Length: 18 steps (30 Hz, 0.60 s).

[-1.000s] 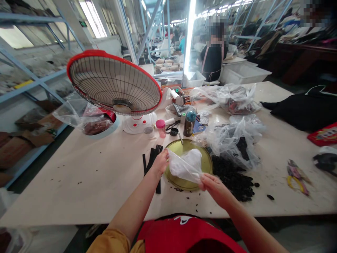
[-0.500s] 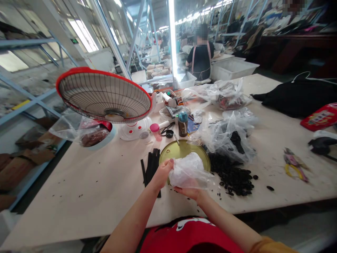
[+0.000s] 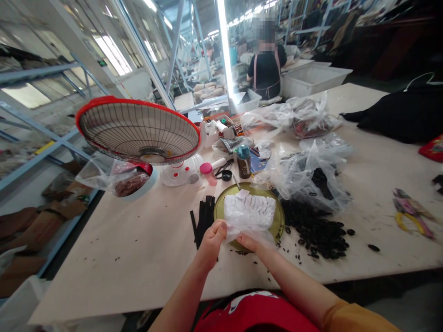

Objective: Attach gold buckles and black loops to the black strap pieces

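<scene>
A clear plastic bag [image 3: 249, 231] with a stack of small white pieces [image 3: 249, 211] at its far end is held over a round olive-green lid or tray [image 3: 279, 216]. My left hand [image 3: 213, 240] is closed on the bag's near left side, thumb on top. At its near right side my right hand [image 3: 249, 242] grips the bag, with part of the fingers hidden by the plastic. Black strips [image 3: 204, 216] lie left of the tray. Right of it spreads a pile of black round pieces [image 3: 316, 230].
A red-rimmed fan [image 3: 138, 131] leans over the table's left part. Behind the tray stand a brown bottle [image 3: 243, 162] and a pink-lidded jar [image 3: 207, 173]. Plastic bags [image 3: 304, 173] lie at the back right, pliers [image 3: 411, 214] far right. A person [image 3: 266, 69] works beyond.
The bag has tipped away from me, and its white stack now shows clearly over the tray. Both hands have stayed on the bag. The view has shifted slightly.
</scene>
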{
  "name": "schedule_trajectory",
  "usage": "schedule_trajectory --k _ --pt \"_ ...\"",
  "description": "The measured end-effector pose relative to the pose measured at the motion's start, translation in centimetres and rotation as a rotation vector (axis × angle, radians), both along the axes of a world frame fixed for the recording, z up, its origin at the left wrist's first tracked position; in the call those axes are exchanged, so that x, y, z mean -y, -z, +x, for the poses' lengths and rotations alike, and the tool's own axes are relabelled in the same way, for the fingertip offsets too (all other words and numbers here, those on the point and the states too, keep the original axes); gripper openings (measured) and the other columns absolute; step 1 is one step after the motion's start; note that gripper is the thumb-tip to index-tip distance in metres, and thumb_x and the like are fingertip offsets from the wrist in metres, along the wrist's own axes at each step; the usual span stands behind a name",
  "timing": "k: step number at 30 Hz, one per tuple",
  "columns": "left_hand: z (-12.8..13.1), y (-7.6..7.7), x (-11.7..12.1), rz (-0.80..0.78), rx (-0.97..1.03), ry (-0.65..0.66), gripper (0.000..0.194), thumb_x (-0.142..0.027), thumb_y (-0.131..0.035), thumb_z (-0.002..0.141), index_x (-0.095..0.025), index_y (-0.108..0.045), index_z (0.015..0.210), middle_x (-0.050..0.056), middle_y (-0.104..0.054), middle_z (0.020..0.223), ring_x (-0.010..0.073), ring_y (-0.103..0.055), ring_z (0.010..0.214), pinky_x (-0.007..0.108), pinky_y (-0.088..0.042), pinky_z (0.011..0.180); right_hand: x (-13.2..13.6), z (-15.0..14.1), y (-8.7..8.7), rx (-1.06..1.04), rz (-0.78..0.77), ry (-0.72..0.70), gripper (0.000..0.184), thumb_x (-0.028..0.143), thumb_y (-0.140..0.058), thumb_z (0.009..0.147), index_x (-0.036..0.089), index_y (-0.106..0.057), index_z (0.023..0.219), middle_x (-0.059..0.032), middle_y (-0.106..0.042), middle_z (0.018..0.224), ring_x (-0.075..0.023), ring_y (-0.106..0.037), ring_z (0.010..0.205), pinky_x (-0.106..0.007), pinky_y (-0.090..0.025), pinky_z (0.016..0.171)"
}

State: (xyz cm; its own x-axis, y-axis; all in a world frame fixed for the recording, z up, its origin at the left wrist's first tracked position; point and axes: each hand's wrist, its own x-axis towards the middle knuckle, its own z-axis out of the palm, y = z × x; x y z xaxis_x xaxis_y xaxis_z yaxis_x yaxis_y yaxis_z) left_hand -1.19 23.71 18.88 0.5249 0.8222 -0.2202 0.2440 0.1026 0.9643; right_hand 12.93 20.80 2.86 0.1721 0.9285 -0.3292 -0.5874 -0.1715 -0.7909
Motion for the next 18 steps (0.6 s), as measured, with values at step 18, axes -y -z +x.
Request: schedule_trajectory --k 18 --pt "-29.4 1.6 -8.9 0.543 -0.872 -0.317 0.032 -0.038 -0.041 0.076 -0.017 -0.059 0.092 0.007 -0.061 0.098 0.0210 -0.054 0.096 0.033 -0.041 0.089 5.2 -3.1 1.5 -0.642 -0.415 0.016 0.022 0.031 -0.045 0.085 0.014 -0.058 0.087 -0.0081 -0.068 0.087 -0.0133 -0.064 0.083 -0.030 -0.046 0.083"
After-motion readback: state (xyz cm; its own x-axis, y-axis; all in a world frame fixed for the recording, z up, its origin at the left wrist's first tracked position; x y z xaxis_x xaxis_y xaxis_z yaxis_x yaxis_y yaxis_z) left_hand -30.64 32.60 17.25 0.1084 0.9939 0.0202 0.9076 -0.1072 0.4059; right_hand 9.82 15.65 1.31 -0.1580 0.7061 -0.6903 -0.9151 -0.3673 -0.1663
